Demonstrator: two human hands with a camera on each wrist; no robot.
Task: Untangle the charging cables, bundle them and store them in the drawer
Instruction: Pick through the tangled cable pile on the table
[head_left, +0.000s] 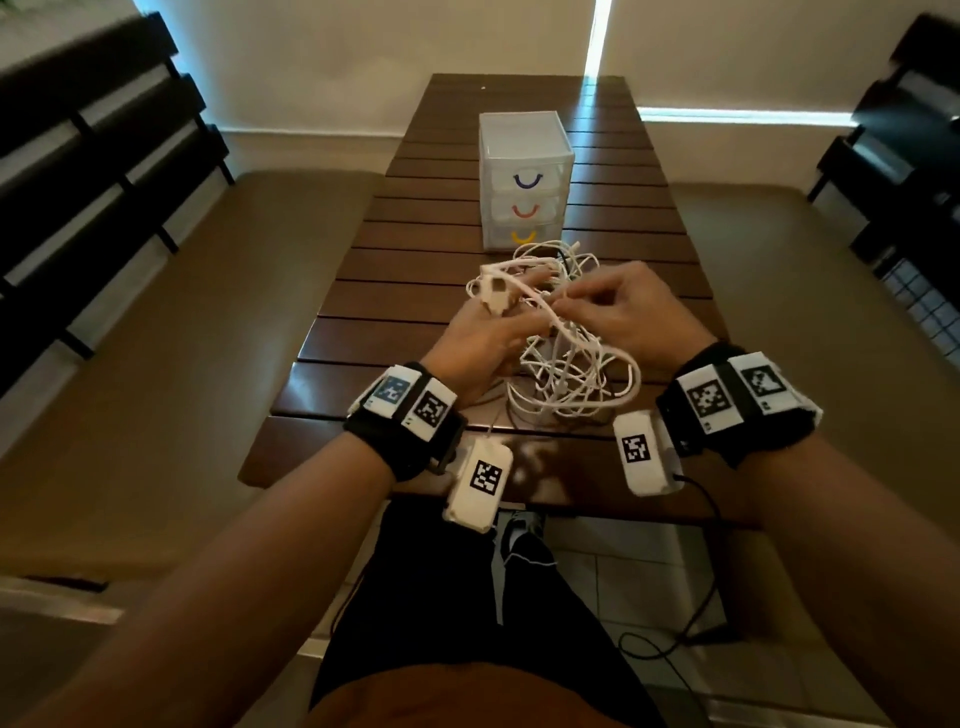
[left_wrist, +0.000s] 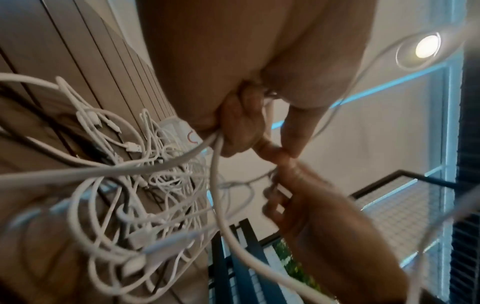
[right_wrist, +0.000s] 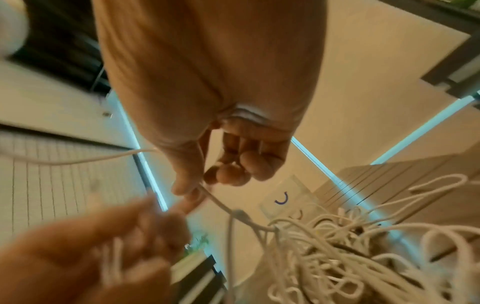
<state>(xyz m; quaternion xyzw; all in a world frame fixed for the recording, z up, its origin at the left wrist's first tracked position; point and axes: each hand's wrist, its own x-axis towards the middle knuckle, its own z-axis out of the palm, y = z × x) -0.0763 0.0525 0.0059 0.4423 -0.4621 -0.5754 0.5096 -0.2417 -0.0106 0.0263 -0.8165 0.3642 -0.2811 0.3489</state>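
While both hands work tangle, step in hand looks like freeing first strand. Left hand (head_left: 480, 338) clenched round thick white cables (head_left: 566, 374); right hand (head_left: 621, 312) pinches one thin strand between thumb and fingertips, though blur hides exact grip. Best approach: trace that strand loop by loop, no hard pulling, or knots tighten. Tangle hangs over near table (head_left: 415, 332) edge; loops could slip off. Farther on, bare slats give laying-out room. Beyond, drawer unit (head_left: 524, 179) stands shut, just behind cable pile.
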